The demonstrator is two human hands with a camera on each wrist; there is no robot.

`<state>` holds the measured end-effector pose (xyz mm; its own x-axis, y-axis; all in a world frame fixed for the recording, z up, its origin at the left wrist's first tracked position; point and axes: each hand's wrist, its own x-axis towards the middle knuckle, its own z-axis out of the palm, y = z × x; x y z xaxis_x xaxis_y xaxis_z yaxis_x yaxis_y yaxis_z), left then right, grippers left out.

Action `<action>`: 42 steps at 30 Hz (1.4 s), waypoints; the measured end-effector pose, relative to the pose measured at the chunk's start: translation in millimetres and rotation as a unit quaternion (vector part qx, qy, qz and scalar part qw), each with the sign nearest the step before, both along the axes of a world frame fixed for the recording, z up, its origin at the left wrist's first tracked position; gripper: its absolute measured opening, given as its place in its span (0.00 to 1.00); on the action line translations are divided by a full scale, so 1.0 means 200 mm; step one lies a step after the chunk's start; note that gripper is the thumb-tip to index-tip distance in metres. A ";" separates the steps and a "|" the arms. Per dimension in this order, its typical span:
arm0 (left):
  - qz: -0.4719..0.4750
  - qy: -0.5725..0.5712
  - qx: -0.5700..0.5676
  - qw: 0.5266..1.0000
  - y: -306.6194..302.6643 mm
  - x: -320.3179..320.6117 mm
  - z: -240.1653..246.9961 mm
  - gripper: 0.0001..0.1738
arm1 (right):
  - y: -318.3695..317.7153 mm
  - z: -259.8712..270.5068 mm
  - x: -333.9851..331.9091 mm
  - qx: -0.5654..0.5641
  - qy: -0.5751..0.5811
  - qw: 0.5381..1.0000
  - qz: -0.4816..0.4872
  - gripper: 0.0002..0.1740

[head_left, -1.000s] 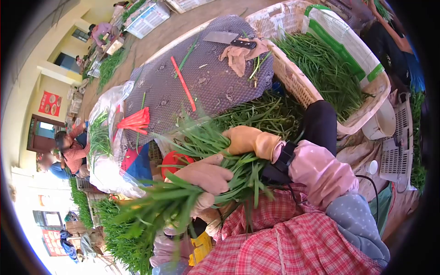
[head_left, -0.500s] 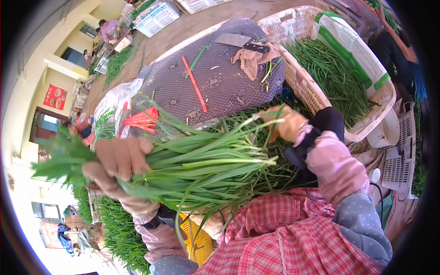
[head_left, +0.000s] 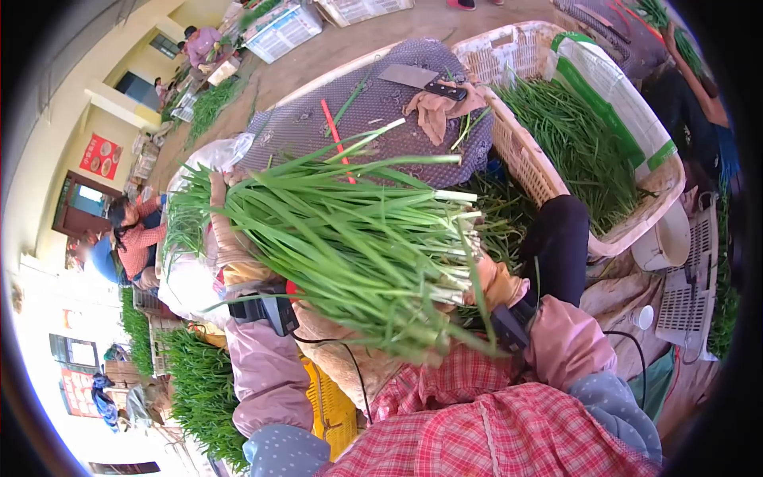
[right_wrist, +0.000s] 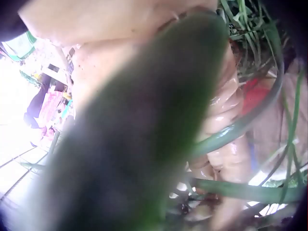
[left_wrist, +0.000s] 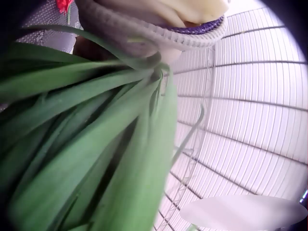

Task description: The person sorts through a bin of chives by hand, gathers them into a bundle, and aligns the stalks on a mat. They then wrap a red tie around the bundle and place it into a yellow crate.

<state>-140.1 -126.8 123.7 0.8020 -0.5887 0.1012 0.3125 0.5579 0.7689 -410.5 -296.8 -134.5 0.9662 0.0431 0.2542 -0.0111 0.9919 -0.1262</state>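
Fingers in a pale pinkish-beige knit glove, ribbed at the cuff, curl around the leafy end of a bundle in the left hand [head_left: 226,226]; the left wrist view shows the blades gathering tightly at that glove. The right hand [head_left: 497,283], in a glossy tan rubber glove, sits at the opposite end, partly behind the stalks; whether its fingers pinch or merely press against them cannot be told, as a blurred leaf blocks much of the right wrist view.

Between the two, the thick bundle of long, flat green leaf stalks [head_left: 342,230] hangs aslant above the lap of a red-and-white checked apron [head_left: 469,413]. Its blades look glossy and limp, its pale whitish ends uneven, with a few stalks straying upward.

The step in hand appears to be gathering and evening the bundle; the next move would seem to call for a firm left grip while the right palm levels the ends.

Beyond lies a purple-grey patterned sheet [head_left: 298,119] bearing a thin red strip [head_left: 332,127], a broad-bladed black-handled knife [head_left: 408,75] and a crumpled pinkish cloth [head_left: 433,114]. To the right stands a cream perforated plastic crate [head_left: 520,147] of loose greens.
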 end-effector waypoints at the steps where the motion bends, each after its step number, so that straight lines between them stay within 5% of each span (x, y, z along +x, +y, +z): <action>1: -0.018 0.011 0.004 1.000 0.02 0.04 -0.03 0.16 | 0.01 0.08 -0.03 -0.046 -0.050 0.998 -0.019 0.23; 2: -0.038 0.022 0.011 0.999 0.01 0.03 -0.01 0.16 | 0.01 0.11 -0.05 -0.257 -0.063 0.954 -0.142 0.23; 3: -0.108 0.009 -0.053 0.993 0.01 0.00 0.00 0.16 | 0.02 0.14 -0.06 -0.452 -0.046 0.852 -0.260 0.22; 5: -0.123 -0.001 -0.018 0.992 0.09 0.07 0.08 0.18 | -0.04 0.44 -0.09 -0.563 -0.054 0.797 -0.214 0.19; 6: -0.137 -0.010 0.009 0.990 0.14 0.12 0.12 0.20 | -0.08 0.54 -0.11 -0.431 -0.005 0.902 -0.017 0.19; 7: -0.132 -0.012 0.009 0.991 0.16 0.18 0.17 0.20 | -0.11 0.64 -0.12 -0.281 0.103 0.941 0.155 0.21; 11: 0.026 -0.035 0.059 0.997 0.25 0.30 0.37 0.19 | -0.14 0.72 -0.21 -0.514 0.239 0.822 0.053 0.25; 14: -0.069 -0.104 -0.045 0.991 0.27 0.28 0.48 0.22 | -0.19 0.51 -0.27 -0.764 0.243 0.597 -0.032 0.26; 15: 0.042 -0.119 0.037 0.991 0.25 0.18 0.52 0.23 | -0.18 0.50 -0.27 -0.765 0.237 0.598 -0.031 0.26; 17: 0.089 -0.118 0.039 0.988 0.15 0.08 0.61 0.21 | -0.15 0.66 -0.27 -0.957 0.185 0.210 0.081 0.42; 19: 0.139 -0.149 -0.001 0.979 0.21 0.32 0.60 0.18 | -0.15 0.90 -0.21 -0.945 0.173 0.271 -0.065 0.55; 21: 0.154 -0.136 0.015 0.978 0.16 0.29 0.59 0.18 | -0.10 1.03 -0.06 -0.852 0.124 0.474 -0.184 0.50; 22: 0.167 -0.127 0.021 0.977 0.08 0.26 0.59 0.18 | -0.06 1.02 0.04 -0.780 0.114 0.606 -0.106 0.48; 23: 0.156 -0.107 -0.016 0.982 -0.04 0.11 0.60 0.18 | -0.05 1.05 0.15 -0.722 0.064 0.688 -0.042 0.49; 24: 0.147 -0.108 -0.019 0.983 -0.08 0.06 0.61 0.18 | -0.01 1.14 0.17 -0.621 0.053 0.772 -0.121 0.47; 25: 0.131 -0.153 0.004 0.979 -0.11 0.04 0.61 0.19 | 0.03 1.03 0.32 -0.574 0.033 0.789 -0.217 0.46; 26: 0.119 -0.195 0.029 0.973 -0.12 0.02 0.62 0.19 | 0.00 1.02 0.38 -0.567 0.086 0.796 -0.194 0.37; 28: 0.107 -0.183 0.044 0.976 -0.15 -0.05 0.67 0.18 | -0.01 1.00 0.42 -0.445 0.132 0.867 -0.180 0.27; 29: 0.138 -0.225 0.080 0.961 -0.18 -0.05 0.70 0.19 | -0.05 1.02 0.37 -0.332 0.142 0.928 -0.094 0.18; 31: 0.209 -0.269 0.120 0.933 -0.24 -0.04 0.71 0.20 | -0.06 0.99 0.33 -0.268 0.173 0.939 -0.127 0.17; 32: 0.209 -0.264 0.124 0.933 -0.26 -0.06 0.69 0.20 | -0.05 0.96 0.30 -0.195 0.210 0.945 -0.158 0.16; 34: 0.262 -0.218 0.142 0.929 -0.30 -0.09 0.67 0.17 | -0.05 0.92 0.26 -0.244 0.200 0.939 -0.135 0.16; 35: 0.259 -0.205 0.129 0.935 -0.30 -0.06 0.66 0.17 | -0.04 0.90 0.23 -0.368 0.169 0.901 -0.157 0.17; 37: 0.278 -0.176 0.144 0.933 -0.29 -0.10 0.67 0.17 | -0.06 0.85 0.15 -0.575 0.148 0.776 -0.211 0.18; 39: 0.289 -0.161 0.138 0.933 -0.25 -0.01 0.65 0.16 | -0.16 0.74 0.10 -0.777 0.128 0.566 -0.244 0.17; 41: 0.273 -0.171 0.137 0.937 -0.15 0.11 0.65 0.17 | -0.20 0.57 -0.02 -0.860 0.163 0.461 -0.145 0.18; 42: 0.256 -0.182 0.138 0.939 -0.12 0.13 0.65 0.18 | -0.20 0.53 -0.08 -0.918 0.167 0.354 -0.062 0.18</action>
<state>-113.7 -151.7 253.7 0.9290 -0.1786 0.3242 -0.2546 0.3273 0.9100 -426.8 -337.3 -28.0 0.9523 -0.2085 -0.2227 -0.3009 -0.7629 -0.5723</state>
